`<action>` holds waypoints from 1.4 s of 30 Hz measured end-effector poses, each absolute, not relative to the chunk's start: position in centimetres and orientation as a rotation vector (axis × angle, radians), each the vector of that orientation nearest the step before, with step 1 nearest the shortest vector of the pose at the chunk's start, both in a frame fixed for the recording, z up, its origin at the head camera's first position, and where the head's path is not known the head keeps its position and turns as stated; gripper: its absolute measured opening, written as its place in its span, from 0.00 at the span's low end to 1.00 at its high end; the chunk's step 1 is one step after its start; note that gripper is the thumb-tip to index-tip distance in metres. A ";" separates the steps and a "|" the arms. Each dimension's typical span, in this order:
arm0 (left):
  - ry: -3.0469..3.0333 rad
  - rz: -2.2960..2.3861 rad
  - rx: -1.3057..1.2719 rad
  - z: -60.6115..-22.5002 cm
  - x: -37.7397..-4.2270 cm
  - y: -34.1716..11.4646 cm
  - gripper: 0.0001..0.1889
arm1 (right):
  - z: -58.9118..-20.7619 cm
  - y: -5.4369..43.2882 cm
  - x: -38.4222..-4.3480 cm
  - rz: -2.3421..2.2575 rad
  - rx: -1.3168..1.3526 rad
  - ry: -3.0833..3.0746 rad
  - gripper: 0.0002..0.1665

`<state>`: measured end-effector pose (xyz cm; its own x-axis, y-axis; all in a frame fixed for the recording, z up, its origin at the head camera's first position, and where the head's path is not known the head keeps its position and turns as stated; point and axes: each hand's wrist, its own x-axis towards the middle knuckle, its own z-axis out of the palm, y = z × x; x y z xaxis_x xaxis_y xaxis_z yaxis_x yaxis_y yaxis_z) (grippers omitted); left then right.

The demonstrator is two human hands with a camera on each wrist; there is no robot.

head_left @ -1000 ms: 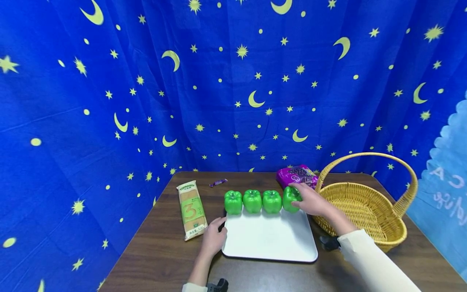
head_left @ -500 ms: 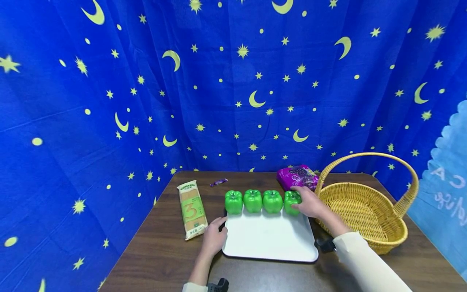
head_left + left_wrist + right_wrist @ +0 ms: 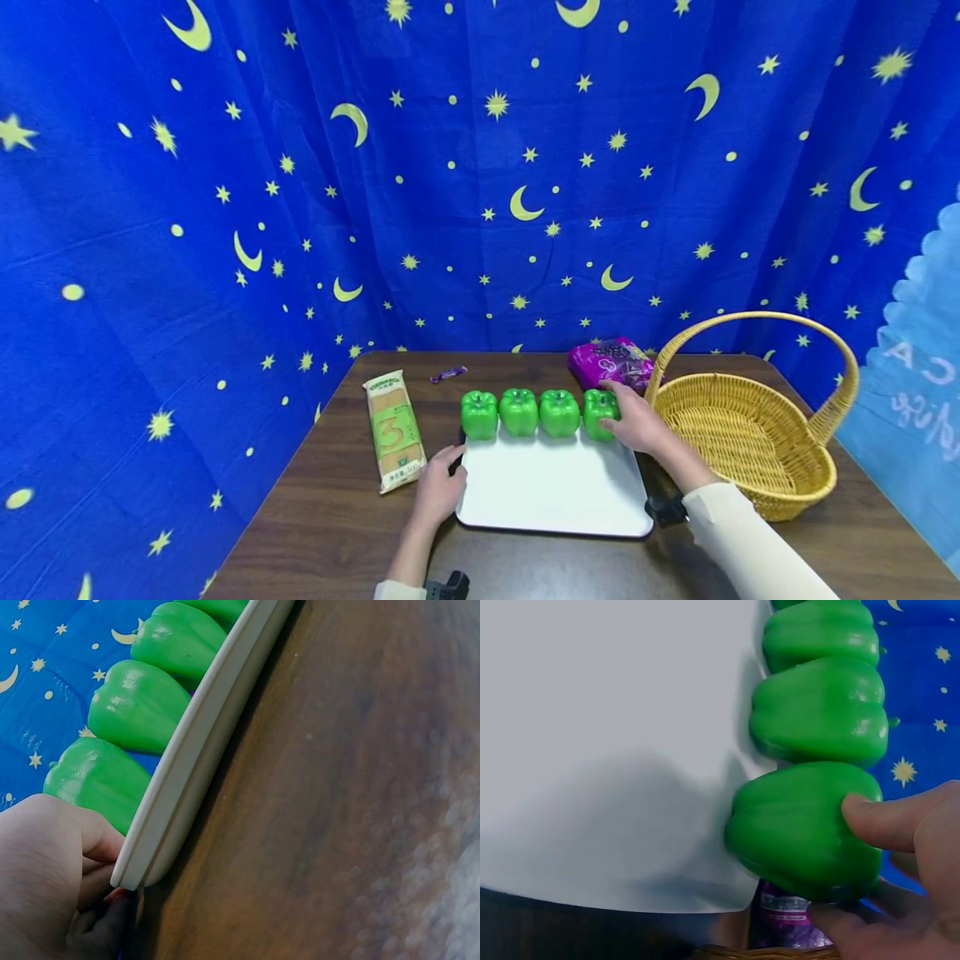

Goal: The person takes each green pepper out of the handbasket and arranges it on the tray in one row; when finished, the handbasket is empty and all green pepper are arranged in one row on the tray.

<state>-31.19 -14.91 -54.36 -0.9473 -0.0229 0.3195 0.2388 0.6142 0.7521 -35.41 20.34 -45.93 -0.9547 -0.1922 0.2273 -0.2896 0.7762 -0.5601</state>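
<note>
Four would-be matching green bell peppers stand in a row along the far edge of a white tray (image 3: 553, 492); several are visible, including the leftmost bell pepper (image 3: 480, 415). At the row's right end, my right hand (image 3: 636, 421) grips the last bell pepper (image 3: 806, 825), thumb on one side and fingers round the other. This pepper stands upright on the tray. My left hand (image 3: 441, 483) holds the tray's left side; in the left wrist view its fingers pinch the tray rim (image 3: 180, 772) by the nearest pepper (image 3: 97, 780).
A yellow wicker basket (image 3: 787, 496) with a tall handle stands to the right of the tray. Behind the peppers lies a purple packet (image 3: 611, 364). A noodle packet (image 3: 395, 433) and a small purple-wrapped candy (image 3: 448, 375) lie at the left. A blue curtain (image 3: 450, 208) hangs behind the table.
The rightmost bell pepper has come down slightly and turned upright in line with the others, my right hand staying round it. My left hand has not moved.
</note>
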 end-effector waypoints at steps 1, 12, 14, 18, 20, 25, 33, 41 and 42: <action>-2.550 -1.254 -0.167 -54.4 -31.2 -14.9 0.21 | -46.1 20.3 -35.4 0.929 0.377 -2.804 0.43; -2.557 -1.267 -0.156 -54.4 -31.0 -15.1 0.21 | -47.2 20.0 -35.4 0.969 0.294 -2.774 0.44; -2.558 -1.268 -0.153 -54.3 -31.0 -15.1 0.21 | -47.2 20.0 -35.3 0.986 0.292 -2.767 0.45; -2.564 -1.263 -0.150 -54.2 -31.0 -15.0 0.21 | -47.2 19.8 -35.2 1.034 0.287 -2.736 0.46; -2.566 -1.261 -0.147 -54.2 -31.1 -15.1 0.21 | -47.2 19.8 -35.1 1.051 0.290 -2.729 0.47; -2.563 -1.276 -0.143 -54.3 -30.9 -15.1 0.21 | -47.3 19.8 -35.0 1.055 0.290 -2.734 0.51; -2.565 -1.278 -0.134 -54.3 -30.9 -15.2 0.21 | -47.3 20.1 -34.4 1.021 0.315 -2.705 0.52; -2.546 -1.298 -0.129 -54.5 -31.2 -15.3 0.20 | -47.1 19.8 -33.1 0.974 0.416 -2.682 0.51; -2.543 -1.302 -0.135 -54.5 -31.3 -15.4 0.20 | -47.1 19.9 -32.8 0.960 0.414 -2.680 0.51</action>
